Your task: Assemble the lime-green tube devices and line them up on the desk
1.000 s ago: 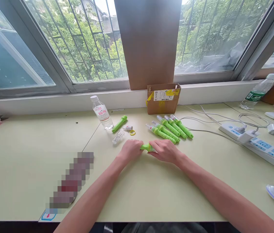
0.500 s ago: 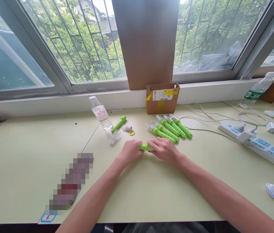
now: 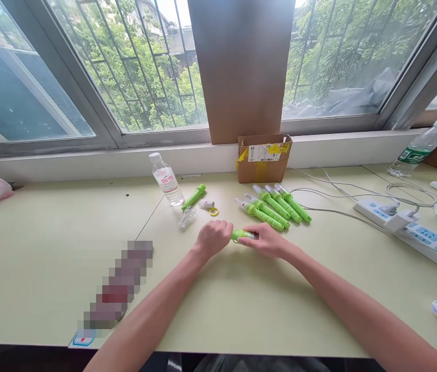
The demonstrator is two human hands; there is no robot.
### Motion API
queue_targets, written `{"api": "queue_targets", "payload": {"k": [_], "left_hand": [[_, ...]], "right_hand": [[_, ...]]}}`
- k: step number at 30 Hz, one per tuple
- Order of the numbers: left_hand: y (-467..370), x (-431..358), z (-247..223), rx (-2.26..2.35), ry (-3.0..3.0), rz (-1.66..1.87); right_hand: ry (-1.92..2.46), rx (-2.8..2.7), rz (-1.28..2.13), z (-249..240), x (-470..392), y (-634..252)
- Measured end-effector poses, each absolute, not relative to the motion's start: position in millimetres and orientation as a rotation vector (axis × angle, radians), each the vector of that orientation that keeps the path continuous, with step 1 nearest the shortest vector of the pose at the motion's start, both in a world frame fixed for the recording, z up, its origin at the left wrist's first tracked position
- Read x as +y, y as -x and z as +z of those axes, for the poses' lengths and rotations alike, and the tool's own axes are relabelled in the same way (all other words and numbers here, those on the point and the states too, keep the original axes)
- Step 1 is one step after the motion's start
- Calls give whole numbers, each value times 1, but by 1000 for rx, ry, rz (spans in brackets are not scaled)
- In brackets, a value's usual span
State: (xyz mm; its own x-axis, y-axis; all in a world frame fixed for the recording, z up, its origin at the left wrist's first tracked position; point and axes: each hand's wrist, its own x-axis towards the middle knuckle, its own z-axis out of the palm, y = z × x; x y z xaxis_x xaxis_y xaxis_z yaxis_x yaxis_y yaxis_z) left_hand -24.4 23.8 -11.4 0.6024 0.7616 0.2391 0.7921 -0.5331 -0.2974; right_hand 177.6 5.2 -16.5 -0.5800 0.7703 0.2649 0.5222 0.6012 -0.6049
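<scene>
A green plastic stick [image 3: 237, 235] with a yellow ring and a clear ribbed end lies level between my two hands over the table. My left hand [image 3: 213, 239] wraps around its green body. At the clear end, the thumb and fingers of my right hand [image 3: 266, 241] are closed on it. Ahead and to the left lie a loose green handle [image 3: 194, 197], a clear plastic cap [image 3: 187, 217], a small white cylinder [image 3: 206, 204] and a yellow ring [image 3: 214, 212]. Several similar green sticks with clear tips [image 3: 275, 205] rest in a row ahead of my right hand.
An open cardboard box [image 3: 264, 169] stands by the window ledge. One water bottle [image 3: 167, 181] is at the left back, another bottle [image 3: 416, 152] at the far right. A power strip [image 3: 423, 232] with cables lies right. A blurred-out item [image 3: 120, 287] lies front left.
My right hand has slid right along the stick, with its fingers opening more, so more of the clear ribbed end shows. My left hand keeps its grip. The view has shifted slightly.
</scene>
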Motion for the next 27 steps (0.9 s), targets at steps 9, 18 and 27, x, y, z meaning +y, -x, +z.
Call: {"api": "queue_targets", "payload": {"k": [9, 18, 27], "left_hand": [[22, 19, -8, -1536, 2561, -89], [27, 26, -10, -1371, 2558, -71], [22, 21, 2, -1366, 2485, -195]], "right_hand": [[833, -2393, -371, -29, 11, -178], [1066, -2371, 230, -22, 4, -173], [943, -2318, -223, -25, 11, -180]]}}
